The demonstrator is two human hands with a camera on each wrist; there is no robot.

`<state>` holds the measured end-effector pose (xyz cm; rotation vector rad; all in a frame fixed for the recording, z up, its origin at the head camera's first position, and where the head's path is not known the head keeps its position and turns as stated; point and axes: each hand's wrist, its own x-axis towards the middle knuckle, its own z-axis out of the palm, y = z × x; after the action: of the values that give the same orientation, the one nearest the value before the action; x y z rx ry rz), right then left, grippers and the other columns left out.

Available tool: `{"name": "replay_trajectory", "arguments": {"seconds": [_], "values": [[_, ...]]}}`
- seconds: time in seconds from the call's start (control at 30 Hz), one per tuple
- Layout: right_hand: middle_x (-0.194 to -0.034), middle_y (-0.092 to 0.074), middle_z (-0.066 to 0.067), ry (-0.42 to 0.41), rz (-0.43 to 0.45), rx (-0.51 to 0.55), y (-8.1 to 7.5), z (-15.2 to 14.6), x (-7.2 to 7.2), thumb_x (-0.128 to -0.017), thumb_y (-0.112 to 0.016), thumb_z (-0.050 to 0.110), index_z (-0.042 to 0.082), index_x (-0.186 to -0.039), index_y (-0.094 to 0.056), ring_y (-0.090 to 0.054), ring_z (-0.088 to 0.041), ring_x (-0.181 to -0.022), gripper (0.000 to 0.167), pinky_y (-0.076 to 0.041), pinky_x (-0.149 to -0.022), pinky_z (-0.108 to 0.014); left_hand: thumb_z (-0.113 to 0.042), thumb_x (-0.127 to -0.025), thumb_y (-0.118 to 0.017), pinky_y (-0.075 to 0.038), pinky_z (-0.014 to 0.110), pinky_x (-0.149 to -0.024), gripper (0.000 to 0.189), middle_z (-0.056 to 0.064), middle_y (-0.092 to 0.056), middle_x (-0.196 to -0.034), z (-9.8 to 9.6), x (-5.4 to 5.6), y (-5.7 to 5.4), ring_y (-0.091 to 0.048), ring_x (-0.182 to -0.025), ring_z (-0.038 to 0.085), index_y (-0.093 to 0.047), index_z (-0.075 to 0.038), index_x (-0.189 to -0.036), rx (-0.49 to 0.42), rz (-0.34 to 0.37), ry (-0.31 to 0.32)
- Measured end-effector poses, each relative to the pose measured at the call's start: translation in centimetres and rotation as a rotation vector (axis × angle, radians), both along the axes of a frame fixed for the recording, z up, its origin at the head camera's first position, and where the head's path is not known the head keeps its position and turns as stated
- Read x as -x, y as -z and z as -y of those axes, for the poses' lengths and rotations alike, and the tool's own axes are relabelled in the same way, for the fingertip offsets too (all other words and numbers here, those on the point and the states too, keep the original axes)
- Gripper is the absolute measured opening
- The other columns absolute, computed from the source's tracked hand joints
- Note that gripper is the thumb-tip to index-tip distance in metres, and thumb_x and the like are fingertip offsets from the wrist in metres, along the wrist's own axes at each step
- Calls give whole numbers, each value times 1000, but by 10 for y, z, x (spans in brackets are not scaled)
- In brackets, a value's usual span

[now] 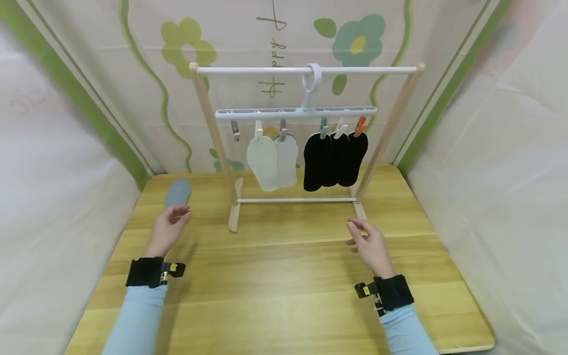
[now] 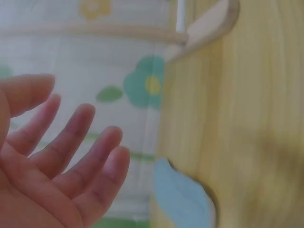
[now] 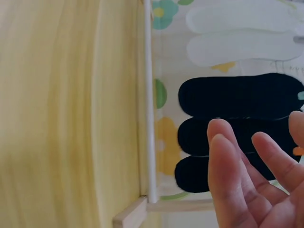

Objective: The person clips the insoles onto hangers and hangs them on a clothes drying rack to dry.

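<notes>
My left hand point(image 1: 167, 228) hovers just in front of a grey-blue insole point(image 1: 178, 191) lying at the table's back left. Its fingers are spread and loosely bent, with nothing in them; the left wrist view shows the insole point(image 2: 183, 197) apart from the fingertips. Over the table's right side, my right hand point(image 1: 372, 246) is also empty, fingers relaxed, in front of the rack's foot. From a white clip hanger point(image 1: 266, 114) hang a cream insole point(image 1: 263, 165), a pale grey insole point(image 1: 289, 160) and three overlapping black insoles point(image 1: 316, 165). One grey clip point(image 1: 235, 131) at the left holds nothing.
A wooden rack point(image 1: 208, 113) with a white top bar point(image 1: 253, 70) carries the hanger near the back of the wooden table point(image 1: 266, 286). Flower-printed cloth point(image 1: 133, 64) walls enclose the back and sides. The rack's lower crossbar point(image 1: 295, 200) runs close above the tabletop.
</notes>
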<state>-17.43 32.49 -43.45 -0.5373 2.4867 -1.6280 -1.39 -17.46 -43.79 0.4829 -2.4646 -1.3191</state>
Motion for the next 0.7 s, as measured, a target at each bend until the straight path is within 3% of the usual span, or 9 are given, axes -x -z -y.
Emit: {"name": "replay_trajectory", "arguments": {"seconds": [0.13,0.23,0.43,0.6,0.7], "values": [[-125,-60,-20,17,29,-8,8,-3,4,-101,-53,44,8,-134,-58,-69,-29,-83,49,-59,-64,-32,-36,-103,-52,-45,17,-78,47,20,-56,-134,13,-14,4,-53,-119,35,-53,-1,-136,-24,23,-73],[-124,-61,-20,32,42,-12,13,-5,4,-102,-53,43,6,-135,-58,-69,-29,-84,50,-59,-64,-32,-38,-103,-51,-45,17,-75,50,20,-54,-137,27,-16,10,-52,-119,34,-51,-2,-139,-53,56,-143],[-120,-64,-19,78,72,3,20,-11,0,-102,-53,41,7,-132,-60,-69,-34,-85,46,-59,-66,-37,-37,-103,-49,-44,28,-81,55,24,-48,-140,63,4,29,-49,-121,37,-46,0,-144,-93,131,-261],[-120,-64,-18,102,97,-10,25,-11,-5,-102,-54,41,7,-132,-60,-69,-29,-85,46,-59,-66,-35,-35,-103,-46,-41,52,-97,62,33,-38,-145,96,25,43,-41,-128,47,-35,5,-150,-100,225,-261],[-120,-64,-18,97,98,-12,25,-9,-7,-102,-54,38,7,-131,-60,-69,-29,-86,43,-59,-66,-34,-34,-103,-46,-38,57,-100,65,38,-37,-143,111,33,49,-40,-128,50,-31,9,-149,-60,276,-256]]}}
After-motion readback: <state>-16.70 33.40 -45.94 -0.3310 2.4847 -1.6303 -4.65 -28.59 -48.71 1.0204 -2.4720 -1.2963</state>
